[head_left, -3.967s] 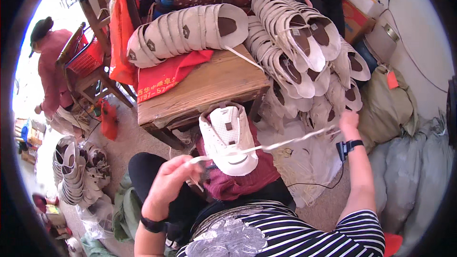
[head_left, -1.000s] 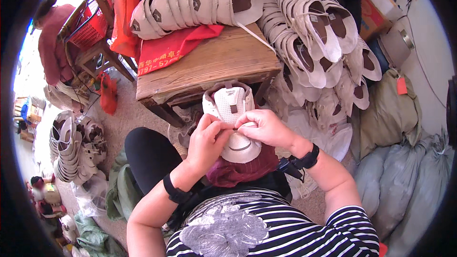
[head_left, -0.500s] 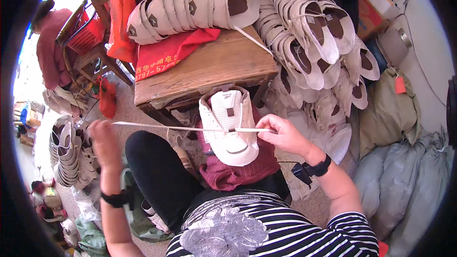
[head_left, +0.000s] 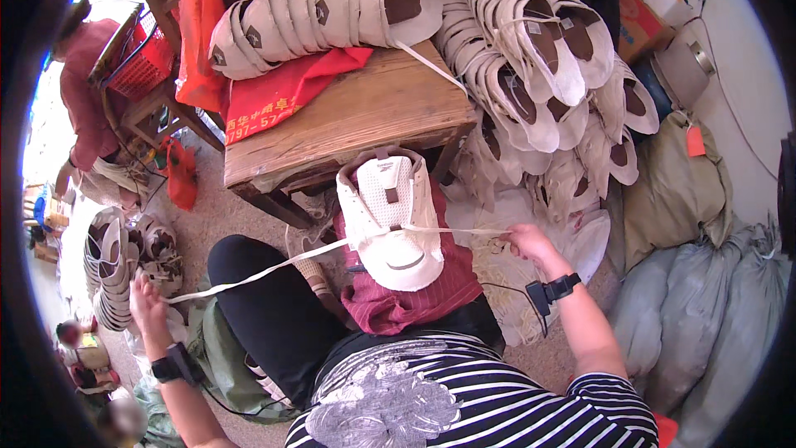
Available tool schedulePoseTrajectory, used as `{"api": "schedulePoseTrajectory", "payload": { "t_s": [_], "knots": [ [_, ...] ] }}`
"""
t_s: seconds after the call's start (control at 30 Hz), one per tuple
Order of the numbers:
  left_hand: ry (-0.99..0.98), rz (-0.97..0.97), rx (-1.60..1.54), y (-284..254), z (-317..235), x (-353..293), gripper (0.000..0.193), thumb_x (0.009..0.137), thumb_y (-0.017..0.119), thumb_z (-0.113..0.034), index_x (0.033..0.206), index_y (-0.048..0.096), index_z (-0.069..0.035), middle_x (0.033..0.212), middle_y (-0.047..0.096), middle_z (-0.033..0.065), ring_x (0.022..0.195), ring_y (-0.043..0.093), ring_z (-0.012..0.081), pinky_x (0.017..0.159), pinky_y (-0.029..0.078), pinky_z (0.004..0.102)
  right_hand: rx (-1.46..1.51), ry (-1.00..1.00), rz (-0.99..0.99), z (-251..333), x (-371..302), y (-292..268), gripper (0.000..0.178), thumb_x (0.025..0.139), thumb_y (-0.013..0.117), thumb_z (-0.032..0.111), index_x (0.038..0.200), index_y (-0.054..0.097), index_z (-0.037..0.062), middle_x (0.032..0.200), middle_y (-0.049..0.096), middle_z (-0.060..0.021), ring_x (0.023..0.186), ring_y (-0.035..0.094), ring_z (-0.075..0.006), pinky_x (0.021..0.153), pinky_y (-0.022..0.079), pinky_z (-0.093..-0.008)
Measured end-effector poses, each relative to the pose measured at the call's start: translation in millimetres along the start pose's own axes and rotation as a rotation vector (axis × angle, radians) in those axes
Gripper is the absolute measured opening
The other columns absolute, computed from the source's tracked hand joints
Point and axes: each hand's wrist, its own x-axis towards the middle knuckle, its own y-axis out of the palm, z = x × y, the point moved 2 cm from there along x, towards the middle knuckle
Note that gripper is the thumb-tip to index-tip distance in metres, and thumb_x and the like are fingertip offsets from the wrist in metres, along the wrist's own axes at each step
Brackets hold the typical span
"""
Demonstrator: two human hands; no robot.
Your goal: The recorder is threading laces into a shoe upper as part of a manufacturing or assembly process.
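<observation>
The shoe (head_left: 406,264) rests on the maroon cloth (head_left: 454,297) over the person's lap, toe toward the body, heel end beside the counter (head_left: 365,120); contact with the counter cannot be determined. This orientation probably keeps the throat facing up and accessible to both hands. The left hand (head_left: 148,311) grips one end of the lace (head_left: 269,269); the right hand (head_left: 531,242) pinches the other between its fingertips. The lace crosses the throat just above the toe. Holding the ends well apart likely allows both sides to be drawn out evenly.

Relative to the frame half a second earlier, the left hand is lower, the right hand is farther from the shoe, more lace extends on the right, and the left run slopes downward.
</observation>
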Motion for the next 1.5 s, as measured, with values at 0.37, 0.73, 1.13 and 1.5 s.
{"api": "schedulePoseTrajectory", "payload": {
  "t_s": [0.37,0.73,1.13,1.5],
  "knots": [
    [0.035,0.654,0.474,336.6,84.0,-200.4,0.028,0.099,0.052,-0.007,0.126,0.058,0.001,0.101,0.069,0.0072,0.083,0.062,0.0113,0.075,0.05,0.024,1.674,0.289,-0.251,-213.3,65.3,-52.7,0.01,0.085,0.051,-0.001,0.09,0.058,0.0041,0.073,0.056,-0.0034,0.053,0.045,-0.0144,0.051,0.041,-0.0261],
    [-0.01,0.7,0.558,354.8,157.3,-223.7,0.013,0.101,0.054,-0.013,0.098,0.058,-0.001,0.08,0.062,0.001,0.066,0.053,0.0049,0.057,0.043,0.0206,0.991,0.278,-0.206,-119.5,4.9,7.2,0.029,0.09,0.052,0.013,0.117,0.051,0.0039,0.075,0.06,-0.0108,0.052,0.044,-0.0122,0.041,0.032,-0.0253],
    [-0.075,0.674,0.602,359.0,157.1,-230.9,0.022,0.095,0.066,-0.021,0.088,0.064,0.0,0.072,0.061,-0.0037,0.06,0.05,0.0022,0.052,0.041,0.0203,0.494,-0.526,0.383,203.1,-70.4,55.0,0.008,0.095,0.058,0.011,0.094,0.057,0.0025,0.075,0.065,-0.0036,0.061,0.059,-0.0076,0.052,0.048,-0.0238],
    [-0.328,0.699,0.486,373.0,142.9,-237.0,0.021,0.094,0.061,-0.021,0.084,0.063,-0.004,0.07,0.057,-0.0033,0.06,0.048,0.0045,0.055,0.039,0.0202,-0.566,-1.1,-0.187,241.8,-96.7,50.6,0.013,0.087,0.056,0.014,0.087,0.056,0.0014,0.067,0.063,-0.0163,0.059,0.065,-0.029,0.051,0.05,-0.04]
  ]
}}
